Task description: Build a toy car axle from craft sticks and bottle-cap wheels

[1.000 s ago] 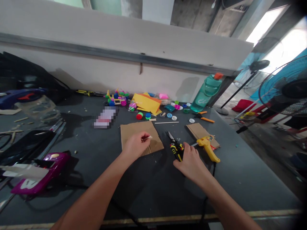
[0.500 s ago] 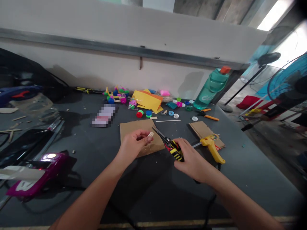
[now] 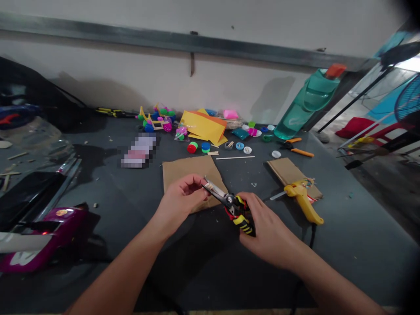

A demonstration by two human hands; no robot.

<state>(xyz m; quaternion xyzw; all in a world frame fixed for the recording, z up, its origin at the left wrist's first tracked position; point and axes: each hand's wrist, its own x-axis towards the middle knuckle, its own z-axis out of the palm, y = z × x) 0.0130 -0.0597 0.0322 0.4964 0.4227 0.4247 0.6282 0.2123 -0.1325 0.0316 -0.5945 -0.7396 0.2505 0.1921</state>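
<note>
**Gripping Snips Above a Cardboard Sheet**

Gripping yellow-and-black-handled snips in the right hand, fingers wrapped firmly around the handles, blades pointing toward the left hand. Pinching closed near the blade tips, the left hand's fingers are perhaps holding a small piece, though fingers and blades are hiding whatever is there. Both hands are hovering over the near edge of a brown cardboard sheet, lying on the dark surface and showing no clear cuts from this view.

Scattering just right of the sheet, small crumbs are lying on the surface. Further right of the sheet, a yellow hot glue gun is resting on a second cardboard piece. Beyond the sheet, a stick-and-cap model is standing assembled, with loose bottle caps, a thin wooden stick and folded yellow paper lying apart from it. Behind that paper, a clear plastic bag is showing contents too blurred to tell. Far right of the sheet, a teal bottle with an orange cap is standing, its contents unclear.
</note>
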